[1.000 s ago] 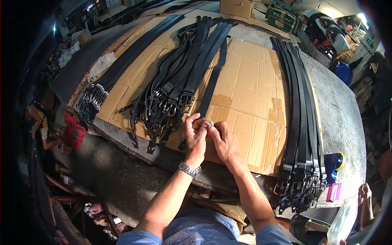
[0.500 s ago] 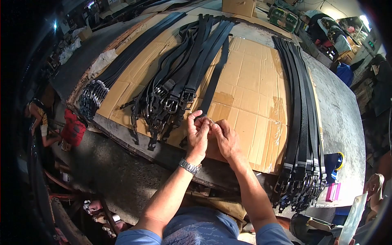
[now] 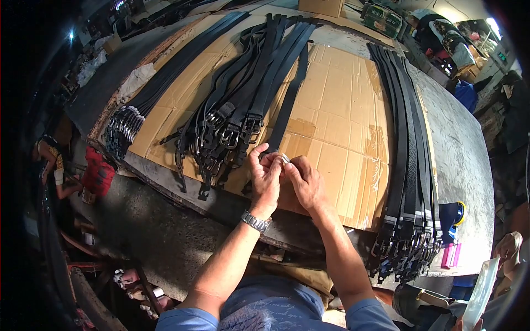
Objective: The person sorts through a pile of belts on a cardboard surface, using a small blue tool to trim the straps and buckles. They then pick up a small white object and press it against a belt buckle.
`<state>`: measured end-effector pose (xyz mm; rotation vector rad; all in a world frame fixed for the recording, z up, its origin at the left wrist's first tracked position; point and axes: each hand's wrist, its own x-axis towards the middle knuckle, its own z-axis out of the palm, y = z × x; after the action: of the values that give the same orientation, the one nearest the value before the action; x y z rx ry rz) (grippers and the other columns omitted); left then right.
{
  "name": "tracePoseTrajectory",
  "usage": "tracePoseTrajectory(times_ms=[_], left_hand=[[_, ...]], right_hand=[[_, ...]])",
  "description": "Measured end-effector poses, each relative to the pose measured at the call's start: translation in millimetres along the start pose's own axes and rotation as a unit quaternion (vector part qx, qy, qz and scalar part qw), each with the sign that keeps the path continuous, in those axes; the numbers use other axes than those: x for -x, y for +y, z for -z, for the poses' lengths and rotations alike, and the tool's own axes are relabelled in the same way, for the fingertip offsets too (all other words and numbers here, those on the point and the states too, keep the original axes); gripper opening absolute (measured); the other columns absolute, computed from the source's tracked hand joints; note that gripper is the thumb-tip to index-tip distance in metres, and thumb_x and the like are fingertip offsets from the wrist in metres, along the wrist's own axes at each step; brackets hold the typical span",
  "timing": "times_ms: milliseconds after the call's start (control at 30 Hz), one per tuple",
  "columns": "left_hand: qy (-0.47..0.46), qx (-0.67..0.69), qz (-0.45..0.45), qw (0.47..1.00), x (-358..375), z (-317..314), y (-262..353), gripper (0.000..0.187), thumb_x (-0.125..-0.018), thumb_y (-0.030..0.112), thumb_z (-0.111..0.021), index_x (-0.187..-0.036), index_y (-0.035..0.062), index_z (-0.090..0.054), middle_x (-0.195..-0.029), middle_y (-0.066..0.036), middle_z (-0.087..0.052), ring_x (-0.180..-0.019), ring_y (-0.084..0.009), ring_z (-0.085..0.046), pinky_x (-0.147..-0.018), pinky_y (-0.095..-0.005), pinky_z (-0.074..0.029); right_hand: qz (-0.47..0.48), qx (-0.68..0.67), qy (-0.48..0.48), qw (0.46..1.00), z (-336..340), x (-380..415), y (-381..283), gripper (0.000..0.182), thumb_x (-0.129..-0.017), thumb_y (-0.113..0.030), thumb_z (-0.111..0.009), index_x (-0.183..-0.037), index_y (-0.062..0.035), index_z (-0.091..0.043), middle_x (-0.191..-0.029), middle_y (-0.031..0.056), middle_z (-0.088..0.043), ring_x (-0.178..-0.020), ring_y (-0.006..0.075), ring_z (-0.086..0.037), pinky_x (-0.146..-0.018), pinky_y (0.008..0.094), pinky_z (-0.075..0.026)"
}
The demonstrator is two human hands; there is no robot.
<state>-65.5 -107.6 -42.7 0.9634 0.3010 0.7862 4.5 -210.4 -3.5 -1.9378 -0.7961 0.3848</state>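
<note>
Both hands meet over the near edge of the cardboard (image 3: 331, 127). My left hand (image 3: 267, 175), with a metal watch at the wrist, has its fingers curled around the near end of a single black belt (image 3: 288, 105). A small shiny piece (image 3: 285, 158) shows between the fingertips of both hands. My right hand (image 3: 305, 183) pinches at that piece with thumb and forefinger; its exact shape is too small to tell. Just left of my hands lies a heap of black belts with buckles (image 3: 229, 132).
More black belts lie in a row at the left (image 3: 182, 66) and another at the right (image 3: 408, 138). A pink object (image 3: 451, 255) sits near the right edge. People are at the far left and lower right, one beside a translucent sheet (image 3: 479, 295).
The shiny piece between my fingertips shows more clearly. My hands stay nearly in place, and the view has shifted slightly.
</note>
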Motion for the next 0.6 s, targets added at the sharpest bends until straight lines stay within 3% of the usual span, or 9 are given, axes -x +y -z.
tracePoseTrajectory(times_ms=[67,300,400,467,500,533,600], left_hand=[[0.014,-0.007,-0.006,1.0,-1,-3,1,0.044,-0.103,0.005,-0.056,-0.141,0.014,-0.037,-0.102,-0.002,-0.062,-0.081,-0.0044,-0.057,-0.068,-0.0177,-0.049],[0.013,-0.044,-0.013,0.999,2,-4,2,0.044,-0.102,0.003,-0.056,-0.14,0.0124,-0.036,-0.099,0.0,-0.061,-0.076,-0.0037,-0.052,-0.067,-0.0177,-0.046],[0.024,-0.083,-0.046,0.995,5,-7,2,0.034,-0.1,0.004,-0.057,-0.132,0.0098,-0.045,-0.098,0.0,-0.059,-0.074,-0.0056,-0.05,-0.067,-0.0201,-0.045],[-0.031,-0.27,-0.154,0.95,13,-1,-1,0.017,-0.099,0.006,-0.058,-0.116,0.0067,-0.057,-0.096,0.0,-0.06,-0.074,-0.0075,-0.051,-0.068,-0.0231,-0.046],[-0.05,-0.289,-0.091,0.952,23,-3,7,0.007,-0.098,0.009,-0.06,-0.104,0.0048,-0.062,-0.093,0.0,-0.062,-0.077,-0.0087,-0.055,-0.07,-0.0251,-0.048],[-0.088,-0.345,-0.1,0.929,30,-1,12,0.01,-0.098,0.009,-0.06,-0.106,0.0052,-0.062,-0.092,-0.002,-0.066,-0.081,-0.0092,-0.061,-0.071,-0.024,-0.049],[-0.155,-0.367,-0.096,0.912,35,2,17,0.015,-0.1,0.012,-0.061,-0.113,0.0057,-0.061,-0.094,-0.002,-0.063,-0.083,-0.0044,-0.057,-0.072,-0.0202,-0.046]], right_hand=[[0.006,0.003,0.006,1.0,0,0,-2,0.042,-0.102,-0.044,-0.053,-0.111,-0.0038,-0.061,-0.097,0.0245,-0.071,-0.096,0.0451,-0.067,-0.081,0.0493,-0.053],[-0.025,0.015,0.004,1.0,0,-2,3,0.041,-0.103,-0.044,-0.053,-0.109,-0.0043,-0.062,-0.097,0.0242,-0.071,-0.095,0.0454,-0.067,-0.081,0.0488,-0.053],[-0.016,-0.012,0.038,0.999,4,-3,9,0.042,-0.103,-0.044,-0.053,-0.111,-0.0045,-0.063,-0.097,0.0237,-0.071,-0.094,0.0438,-0.068,-0.08,0.0475,-0.053],[-0.027,-0.011,0.074,0.997,9,-2,13,0.039,-0.102,-0.042,-0.055,-0.114,-0.0057,-0.065,-0.097,0.0223,-0.071,-0.093,0.0418,-0.069,-0.079,0.0461,-0.054],[-0.046,-0.003,0.085,0.995,16,1,7,0.037,-0.1,-0.041,-0.06,-0.115,-0.0073,-0.066,-0.099,0.0213,-0.072,-0.093,0.039,-0.07,-0.078,0.0451,-0.055],[-0.008,0.024,0.123,0.992,21,-1,10,0.037,-0.099,-0.037,-0.064,-0.114,-0.0033,-0.068,-0.097,0.0186,-0.074,-0.091,0.0256,-0.071,-0.081,0.0347,-0.054],[-0.043,0.073,0.12,0.989,41,-7,1,0.036,-0.099,-0.036,-0.065,-0.117,-0.0053,-0.069,-0.103,0.0204,-0.074,-0.097,0.0302,-0.072,-0.085,0.0383,-0.055]])
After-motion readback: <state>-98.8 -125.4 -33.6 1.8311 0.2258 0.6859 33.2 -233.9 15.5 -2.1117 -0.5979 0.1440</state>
